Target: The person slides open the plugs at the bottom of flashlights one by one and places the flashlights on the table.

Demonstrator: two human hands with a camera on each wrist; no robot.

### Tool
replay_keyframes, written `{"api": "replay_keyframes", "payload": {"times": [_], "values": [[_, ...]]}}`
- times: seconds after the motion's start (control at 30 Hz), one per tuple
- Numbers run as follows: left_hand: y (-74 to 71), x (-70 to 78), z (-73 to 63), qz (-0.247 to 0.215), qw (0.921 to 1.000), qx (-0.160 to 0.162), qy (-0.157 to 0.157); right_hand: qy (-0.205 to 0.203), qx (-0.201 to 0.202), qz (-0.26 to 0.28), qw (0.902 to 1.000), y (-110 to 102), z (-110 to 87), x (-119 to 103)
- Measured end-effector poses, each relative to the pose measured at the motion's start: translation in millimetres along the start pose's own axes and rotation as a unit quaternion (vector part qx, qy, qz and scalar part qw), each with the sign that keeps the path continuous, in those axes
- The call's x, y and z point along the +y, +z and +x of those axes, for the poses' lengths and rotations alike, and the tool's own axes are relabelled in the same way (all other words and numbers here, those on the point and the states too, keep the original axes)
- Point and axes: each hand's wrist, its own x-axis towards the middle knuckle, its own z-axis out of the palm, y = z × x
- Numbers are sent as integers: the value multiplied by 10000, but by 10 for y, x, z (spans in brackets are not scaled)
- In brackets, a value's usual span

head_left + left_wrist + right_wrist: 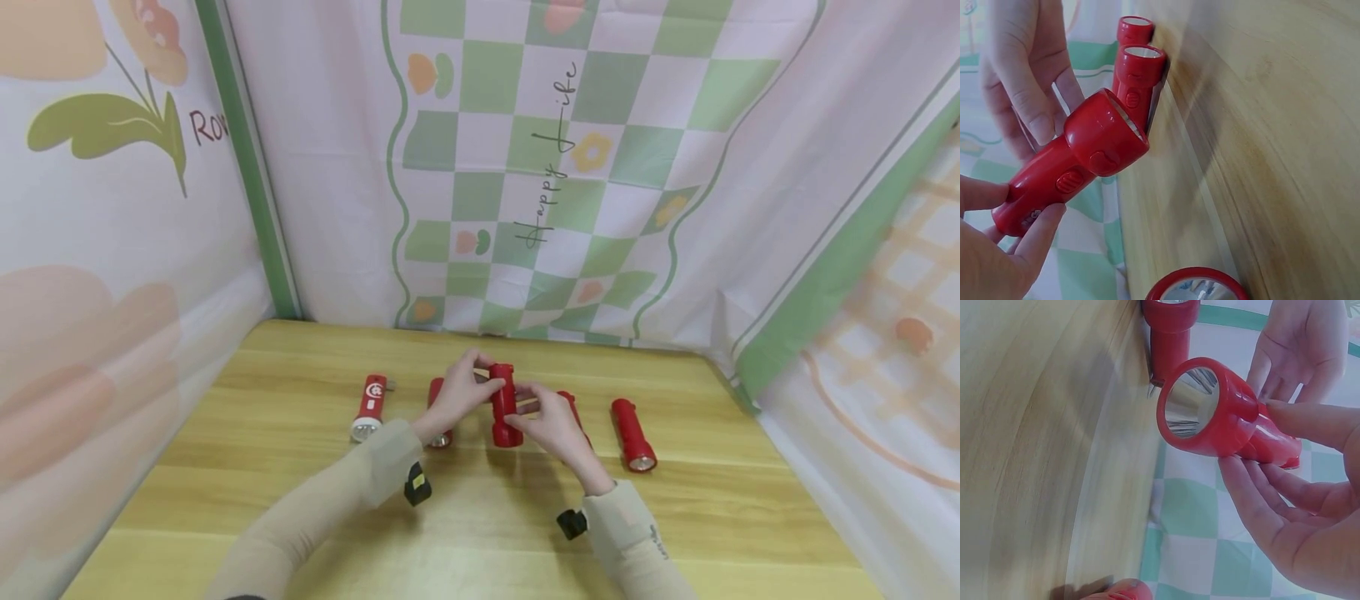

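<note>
Landmark is the white-headed flashlight [371,405], lying on the table [487,542]. To its right, past a partly hidden red flashlight [436,392], the raised flashlight [506,410] is held off the table, lens end toward the person. The left hand [459,393] has a narrow grip, pinching its tail. The right hand [553,422] holds it near the head, thumb and fingers on opposite sides. Farther right of the landmark lie a half-covered flashlight [571,402] and an end flashlight [632,432].

Red cylindrical flashlight [506,407] between my left hand [459,393] and right hand [555,423] | second red flashlight [440,438], then red-and-white flashlight [371,407], left on wooden table [487,533] | two red flashlights [633,435] right
</note>
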Motion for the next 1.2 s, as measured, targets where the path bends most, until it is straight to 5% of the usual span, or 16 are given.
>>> {"api": "replay_keyframes", "payload": {"times": [1.2], "values": [[43, 57, -78, -372, 9984, 199, 366, -180, 407, 8, 9990, 14, -19, -2]]}}
